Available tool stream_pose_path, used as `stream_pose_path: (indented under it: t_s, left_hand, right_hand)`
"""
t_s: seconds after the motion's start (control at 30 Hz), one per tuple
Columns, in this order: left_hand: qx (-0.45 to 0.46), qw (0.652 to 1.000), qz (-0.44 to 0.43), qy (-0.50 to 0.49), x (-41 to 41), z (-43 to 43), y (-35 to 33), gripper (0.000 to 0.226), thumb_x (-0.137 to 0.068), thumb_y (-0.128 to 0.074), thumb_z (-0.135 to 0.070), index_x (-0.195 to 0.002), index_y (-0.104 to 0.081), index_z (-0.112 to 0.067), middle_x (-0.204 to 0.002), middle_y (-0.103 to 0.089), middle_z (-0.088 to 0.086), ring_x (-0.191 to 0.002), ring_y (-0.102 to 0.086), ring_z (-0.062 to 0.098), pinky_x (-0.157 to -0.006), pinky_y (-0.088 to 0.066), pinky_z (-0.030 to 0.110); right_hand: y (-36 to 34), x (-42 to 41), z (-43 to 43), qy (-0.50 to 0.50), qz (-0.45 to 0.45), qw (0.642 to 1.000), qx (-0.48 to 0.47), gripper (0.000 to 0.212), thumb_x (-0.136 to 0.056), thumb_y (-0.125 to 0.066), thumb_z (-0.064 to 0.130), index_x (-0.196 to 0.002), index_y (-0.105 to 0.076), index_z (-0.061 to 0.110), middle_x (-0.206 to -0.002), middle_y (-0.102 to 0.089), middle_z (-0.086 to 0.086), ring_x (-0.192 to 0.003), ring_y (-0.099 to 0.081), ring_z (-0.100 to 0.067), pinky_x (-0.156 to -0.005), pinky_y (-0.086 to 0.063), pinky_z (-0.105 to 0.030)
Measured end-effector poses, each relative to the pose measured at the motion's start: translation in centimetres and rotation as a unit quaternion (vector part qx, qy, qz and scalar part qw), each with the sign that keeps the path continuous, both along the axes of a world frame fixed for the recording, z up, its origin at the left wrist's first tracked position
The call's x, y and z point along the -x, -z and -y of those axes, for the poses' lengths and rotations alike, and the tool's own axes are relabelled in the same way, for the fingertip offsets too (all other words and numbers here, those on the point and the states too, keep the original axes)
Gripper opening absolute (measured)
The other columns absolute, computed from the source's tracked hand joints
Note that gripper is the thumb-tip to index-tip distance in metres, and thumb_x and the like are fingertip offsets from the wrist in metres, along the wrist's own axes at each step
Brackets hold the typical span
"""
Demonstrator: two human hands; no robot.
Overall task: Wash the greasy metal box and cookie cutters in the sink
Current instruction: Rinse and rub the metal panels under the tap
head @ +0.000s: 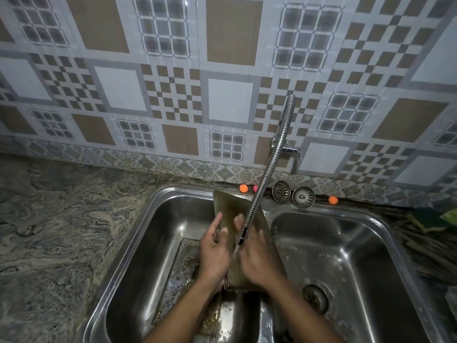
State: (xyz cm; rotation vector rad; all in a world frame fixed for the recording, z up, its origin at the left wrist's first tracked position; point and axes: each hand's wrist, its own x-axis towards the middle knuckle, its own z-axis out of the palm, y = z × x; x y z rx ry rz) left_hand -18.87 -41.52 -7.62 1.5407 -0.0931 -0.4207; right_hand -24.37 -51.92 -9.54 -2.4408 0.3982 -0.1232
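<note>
Left hand [214,253]: grips the left edge of the metal box [230,206], thumb on its front face and fingers curled round the rim.
Right hand [257,261]: lies flat on the front face of the box with fingers spread and fairly straight; it is blurred.
Metal box: a flat, brown-stained piece held tilted, its top leaning toward the wall, above the divider between the two basins of the sink [138,231].
Faucet hose [269,164]: a bendy metal hose comes down from the wall; its nozzle sits between the two hands, and water runs onto the box.
Left basin: a wet metal tray [183,271] lies on the bottom, speckled with bubbles.
Right basin: a round drain [316,298] near the front.
Back rim: two metal strainers [281,191] stand side by side, with small orange balls [243,188] near them.
Surroundings: a marbled stone counter [61,231] to the left and a patterned tiled wall [230,100] behind.
</note>
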Motion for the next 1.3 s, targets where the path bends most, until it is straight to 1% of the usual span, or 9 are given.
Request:
stream_pose_path:
  t_s: [0.1, 0.27, 0.4, 0.47, 0.63, 0.8, 0.93, 1.17, 1.3]
  left_hand:
    - [0.024, 0.999, -0.029, -0.026, -0.1, 0.1, 0.2, 0.041, -0.101, -0.051, -0.014, -0.137, -0.051, -0.035, -0.128, -0.065, 0.008, -0.111, -0.064, 0.011, -0.093, -0.053, 0.025]
    - [0.033, 0.996, -0.058, 0.055, 2.3, 0.2, 2.3, 0.041, -0.098, -0.055, -0.01, -0.132, -0.057, -0.035, -0.14, -0.058, 0.001, -0.126, -0.057, 0.024, -0.108, -0.044, 0.053]
    - [0.041, 0.996, -0.063, 0.038, 2.6, 0.2, 2.5, 0.054, -0.099, -0.052, -0.006, -0.142, -0.045, -0.037, -0.143, -0.053, -0.003, -0.129, -0.054, 0.013, -0.11, -0.044, 0.043]
    - [0.05, 0.994, -0.092, 0.028, 2.6, 0.1, 1.7, 0.063, -0.099, -0.051, -0.007, -0.15, -0.029, -0.037, -0.141, -0.048, -0.006, -0.128, -0.053, 0.014, -0.107, -0.045, 0.037]
    - [0.088, 0.984, -0.111, 0.109, 3.1, -0.1, 0.2, 0.031, -0.103, -0.038, -0.01, -0.122, -0.063, -0.006, -0.11, -0.074, 0.012, -0.106, -0.069, 0.028, -0.089, -0.056, 0.032]
    - [0.002, 0.989, -0.031, 0.145, 3.0, -0.5, 1.4, 0.039, -0.105, -0.039, -0.036, -0.122, -0.065, -0.012, -0.12, -0.069, 0.01, -0.113, -0.065, 0.019, -0.1, -0.052, 0.037]
    - [-0.213, 0.934, 0.21, 0.194, 2.1, -2.1, 4.3, 0.047, -0.094, -0.043, -0.061, -0.132, -0.057, -0.037, -0.131, -0.052, -0.018, -0.124, -0.047, 0.005, -0.104, -0.045, 0.033]
    - [-0.46, 0.821, 0.293, 0.169, 0.6, -4.1, 4.3, 0.083, -0.078, -0.029, -0.088, -0.149, -0.026, -0.046, -0.164, 0.018, -0.003, -0.149, 0.02, 0.026, -0.119, 0.001, 0.048]
    - [-0.454, 0.851, 0.198, 0.174, 0.1, -3.8, 3.1, 0.084, -0.072, -0.06, -0.078, -0.145, -0.038, -0.041, -0.163, 0.001, 0.001, -0.149, -0.016, 0.028, -0.118, -0.024, 0.045]
  right_hand:
    - [0.0, 3.9, -2.3, -0.049, 0.008, 0.998, 0.027, 0.058, -0.099, -0.006, 0.058, -0.154, -0.009, 0.037, -0.161, 0.002, 0.016, -0.148, 0.011, -0.003, -0.123, 0.004, -0.037]
    - [2.1, 4.1, 1.8, 0.178, -0.141, 0.974, -0.012, 0.07, -0.097, -0.018, 0.063, -0.155, -0.009, 0.026, -0.164, 0.0, 0.006, -0.15, 0.005, -0.016, -0.122, -0.005, -0.044]
    - [0.5, 4.3, -0.7, 0.007, -0.039, 0.999, -0.004, 0.059, -0.097, -0.01, 0.055, -0.152, -0.008, 0.036, -0.156, 0.005, 0.023, -0.147, 0.013, -0.001, -0.123, 0.002, -0.039]
    - [0.9, 4.2, -1.0, 0.078, -0.072, 0.994, -0.033, 0.063, -0.096, -0.015, 0.061, -0.153, -0.007, 0.037, -0.156, 0.009, 0.022, -0.148, 0.013, -0.007, -0.122, 0.004, -0.044]
    - [0.0, 2.7, -2.2, 0.152, -0.027, 0.946, -0.286, 0.081, -0.085, -0.016, 0.079, -0.154, -0.005, 0.038, -0.16, -0.001, 0.018, -0.148, -0.003, -0.004, -0.123, -0.009, -0.044]
    - [-1.1, 2.9, -3.9, 0.158, 0.059, 0.795, -0.583, 0.061, -0.093, -0.046, 0.06, -0.13, -0.06, 0.014, -0.131, -0.062, -0.011, -0.125, -0.057, -0.022, -0.11, -0.039, -0.045]
    - [-0.9, 3.5, -3.1, 0.207, 0.082, 0.677, -0.702, 0.035, -0.095, -0.053, 0.021, -0.12, -0.063, -0.001, -0.111, -0.068, -0.027, -0.099, -0.067, -0.037, -0.091, -0.054, -0.045]
    - [0.9, 3.5, -1.3, 0.294, 0.065, 0.853, -0.426, 0.033, -0.103, -0.042, 0.012, -0.13, -0.057, 0.021, -0.132, -0.061, -0.002, -0.123, -0.057, -0.021, -0.109, -0.041, -0.039]
    - [0.6, 3.3, -0.7, 0.266, 0.033, 0.901, -0.341, 0.056, -0.101, -0.039, 0.003, -0.149, -0.035, 0.032, -0.143, -0.046, 0.007, -0.123, -0.053, -0.012, -0.094, -0.043, -0.018]
